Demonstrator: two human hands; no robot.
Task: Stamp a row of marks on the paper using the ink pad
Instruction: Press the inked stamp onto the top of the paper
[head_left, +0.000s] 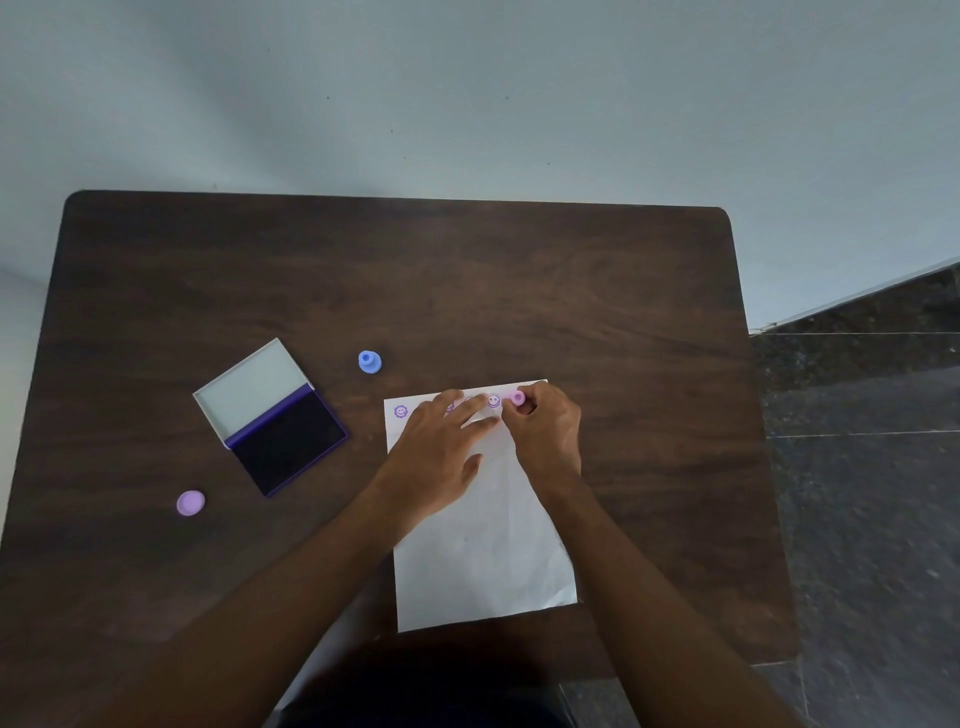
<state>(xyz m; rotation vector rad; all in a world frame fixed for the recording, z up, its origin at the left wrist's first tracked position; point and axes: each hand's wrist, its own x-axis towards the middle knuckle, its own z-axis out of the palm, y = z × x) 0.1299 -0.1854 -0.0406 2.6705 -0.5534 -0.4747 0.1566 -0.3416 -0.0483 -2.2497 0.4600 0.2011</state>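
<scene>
Two purple marks show clearly along the far edge of the paper (483, 545) on the desk (623, 312); the right hand (545, 431) pinches the pink stamp (517, 398) at the row's right end, left hand (441, 441) spread flat, pinning the sheet. Tilted pressure could smudge; faint ink too, pad (288, 441) lying well left

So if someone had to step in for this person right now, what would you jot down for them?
Right hand pinches the pink stamp, set on the paper near its top right corner.
Left hand lies flat on the paper, holding it down.
Ink pad sits open to the left; a blue stamp and a purple cap stand idle on the table.
Done: a row of marks along the top edge, partly hidden by the fingers.
Left: lift this stamp and check the print.
</scene>
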